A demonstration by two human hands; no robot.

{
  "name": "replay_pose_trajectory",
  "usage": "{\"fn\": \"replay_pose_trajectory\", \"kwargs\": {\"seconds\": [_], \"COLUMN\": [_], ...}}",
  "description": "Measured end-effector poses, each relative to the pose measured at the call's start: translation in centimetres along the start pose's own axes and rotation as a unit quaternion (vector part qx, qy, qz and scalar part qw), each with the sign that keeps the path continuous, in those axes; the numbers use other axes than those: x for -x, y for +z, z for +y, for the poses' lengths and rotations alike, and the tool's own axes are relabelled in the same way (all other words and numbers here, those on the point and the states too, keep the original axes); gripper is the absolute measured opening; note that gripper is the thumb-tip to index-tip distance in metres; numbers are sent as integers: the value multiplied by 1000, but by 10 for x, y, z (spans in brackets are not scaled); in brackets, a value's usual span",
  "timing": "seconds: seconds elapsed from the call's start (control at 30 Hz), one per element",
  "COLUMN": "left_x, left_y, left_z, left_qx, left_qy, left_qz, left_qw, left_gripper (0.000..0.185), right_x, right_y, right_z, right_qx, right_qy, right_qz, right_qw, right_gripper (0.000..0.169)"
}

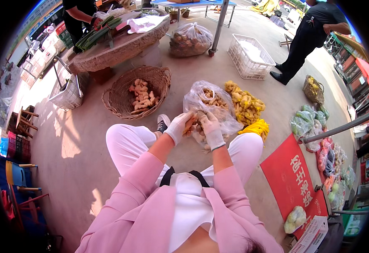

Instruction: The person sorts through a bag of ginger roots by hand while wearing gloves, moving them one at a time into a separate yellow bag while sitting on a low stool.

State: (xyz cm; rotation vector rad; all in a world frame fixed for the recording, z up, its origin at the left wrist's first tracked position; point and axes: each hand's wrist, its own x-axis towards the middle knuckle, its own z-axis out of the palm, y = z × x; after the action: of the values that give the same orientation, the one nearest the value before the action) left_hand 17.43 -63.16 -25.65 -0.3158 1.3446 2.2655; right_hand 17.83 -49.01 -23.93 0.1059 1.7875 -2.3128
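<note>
Both hands wear pale work gloves and meet in front of my knees. My left hand [180, 126] is closed around a piece of ginger root [189, 124]. Close beside it, my right hand [209, 125] has its fingers bent at the same place; whether it grips the root is hard to tell. Just beyond them lies an open clear plastic bag [193, 95] with ginger pieces [212, 98] inside. To its right are ginger in yellow net bags [246, 102] and a bundle of empty yellow nets [256, 129]. A wicker basket [115, 98] with larger ginger [143, 96] stands at the left.
A stone table [118, 55] with leeks [99, 33] stands ahead, a person beside it. Behind the bag are a full plastic sack [190, 41], a metal pole [219, 28] and a white crate [251, 71]. Another person [307, 41] stands right, near bagged vegetables [304, 121] and a red banner [285, 170].
</note>
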Motion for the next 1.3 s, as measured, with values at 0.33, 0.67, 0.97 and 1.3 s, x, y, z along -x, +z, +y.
{"fn": "replay_pose_trajectory", "kwargs": {"seconds": [0.33,0.67,0.97,1.3], "left_x": [-13,-96,-207,-337], "left_y": [-5,11,79,62], "left_z": [-1,-43,-100,-148], "left_qx": [-135,-168,-4,111], "left_qy": [87,10,-54,-103], "left_qz": [7,5,-18,88], "left_qw": [987,986,998,985], "left_gripper": [41,31,46,45], "right_x": [-23,-44,-78,-205], "right_y": [-17,-108,-222,-353], "right_z": [25,35,75,172], "right_qx": [-35,238,-18,-297], "right_qy": [10,78,158,192], "right_qz": [118,113,282,495], "right_qw": [992,962,946,794], "right_gripper": [12,23,22,16]}}
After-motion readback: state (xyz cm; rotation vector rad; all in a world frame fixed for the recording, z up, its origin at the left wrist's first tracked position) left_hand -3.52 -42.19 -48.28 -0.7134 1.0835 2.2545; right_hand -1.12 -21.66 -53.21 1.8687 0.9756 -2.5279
